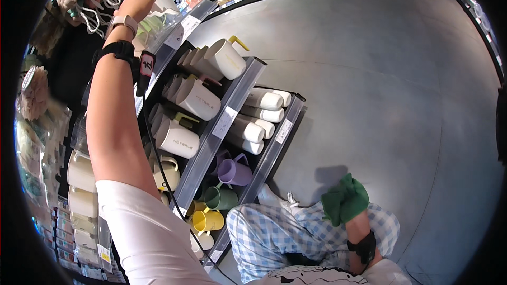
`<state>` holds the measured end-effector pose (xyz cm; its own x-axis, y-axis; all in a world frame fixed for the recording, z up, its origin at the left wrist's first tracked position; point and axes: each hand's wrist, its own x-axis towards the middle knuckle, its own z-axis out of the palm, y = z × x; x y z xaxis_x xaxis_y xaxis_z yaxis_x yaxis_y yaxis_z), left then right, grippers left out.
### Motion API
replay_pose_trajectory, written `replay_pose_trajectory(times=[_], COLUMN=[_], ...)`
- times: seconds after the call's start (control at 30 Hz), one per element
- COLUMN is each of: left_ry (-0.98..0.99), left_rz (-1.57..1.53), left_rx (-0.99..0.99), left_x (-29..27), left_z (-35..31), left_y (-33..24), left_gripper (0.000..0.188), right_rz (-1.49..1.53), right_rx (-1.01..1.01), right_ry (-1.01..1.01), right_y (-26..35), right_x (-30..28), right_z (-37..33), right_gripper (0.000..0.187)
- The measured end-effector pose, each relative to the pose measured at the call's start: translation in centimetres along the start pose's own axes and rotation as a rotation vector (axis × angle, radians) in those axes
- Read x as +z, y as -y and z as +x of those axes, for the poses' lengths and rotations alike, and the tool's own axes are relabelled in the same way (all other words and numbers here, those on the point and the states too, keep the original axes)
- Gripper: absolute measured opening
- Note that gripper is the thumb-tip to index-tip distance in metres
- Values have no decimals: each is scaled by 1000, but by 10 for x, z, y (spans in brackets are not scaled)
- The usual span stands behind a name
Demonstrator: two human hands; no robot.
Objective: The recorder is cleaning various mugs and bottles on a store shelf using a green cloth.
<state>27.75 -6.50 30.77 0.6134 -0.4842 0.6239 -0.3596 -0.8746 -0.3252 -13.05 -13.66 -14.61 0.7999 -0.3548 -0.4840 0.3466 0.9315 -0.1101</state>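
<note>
My left arm stretches up to the top shelf at the far left, and my left hand (pixel 137 6) is closed with its fingers curled out of sight. Right beside its knuckles stands a white mug (pixel 166 1); I cannot make out what the fingers hold. Pale green items lie under the wrist, partly covered by the hand. Low on the right, my right hand (pixel 358 222) grips a bunched green cloth (pixel 345 199), which hides most of the fingers. The cloth is above my checked trousers (pixel 264 227).
Lower shelves hold white mugs (pixel 198 97), white cylindrical items (pixel 259 116), a purple mug (pixel 235 170), a green mug (pixel 221 197) and a yellow mug (pixel 207 220). Clear plastic edges (pixel 232 108) front the shelves. A black cable (pixel 150 137) hangs along my left arm. Grey floor (pixel 380 84) spreads to the right.
</note>
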Motion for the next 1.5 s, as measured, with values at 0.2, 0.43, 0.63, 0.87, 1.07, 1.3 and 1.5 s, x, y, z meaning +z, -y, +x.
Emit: replay_pose_trajectory(times=[0.2,0.43,0.63,0.87,1.07,1.3,1.5], left_ry=[169,82,-247,724,1305,1347,878], left_rz=[-76,-226,-359,-960,-2372,-2591,-2425], left_rx=[152,199,513,601,-441,-1247,-1017], left_x=[7,-8,-39,6,91,113,125], left_z=[10,-33,-115,-452,-570,-544,-574], left_y=[9,6,-10,-75,-129,-159,-147], left_gripper=[41,54,47,78,63,28,37], right_rz=[224,45,-144,-369,-1739,-3034,-2364], right_rx=[210,177,50,122,-710,-1643,-944], right_ry=[-114,-111,305,565,542,250,720], right_y=[-15,-34,-44,-76,-66,-66,-111], right_x=[-17,-10,9,4,-21,-15,-10], right_z=[17,7,6,-18,-23,20,6], right_gripper=[25,23,23,19,26,42,51])
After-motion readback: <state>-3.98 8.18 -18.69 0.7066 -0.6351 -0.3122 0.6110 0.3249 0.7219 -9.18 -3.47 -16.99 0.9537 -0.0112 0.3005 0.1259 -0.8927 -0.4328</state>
